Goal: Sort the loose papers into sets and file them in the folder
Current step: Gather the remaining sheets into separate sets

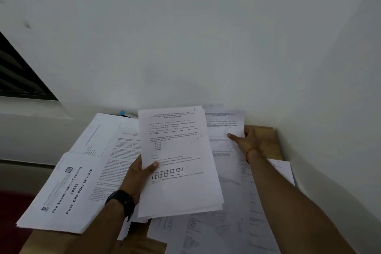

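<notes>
My left hand (138, 173) grips a thin stack of printed sheets (179, 163) by its left edge, thumb on top, holding it tilted above the table. Farther back on the right, my right hand (245, 140) pinches the edge of another printed sheet (222, 123) lying by the wall. Loose papers (237, 212) cover most of the wooden table (272, 146). At the front left lies a set titled "Pre Examination Training" (68, 189). I see no folder.
A white wall stands right behind the table and runs along its right side. A dark window opening (18, 72) sits at the left. A small blue object (122, 112) peeks out behind the papers. Bare wood shows at the front edge (144, 241).
</notes>
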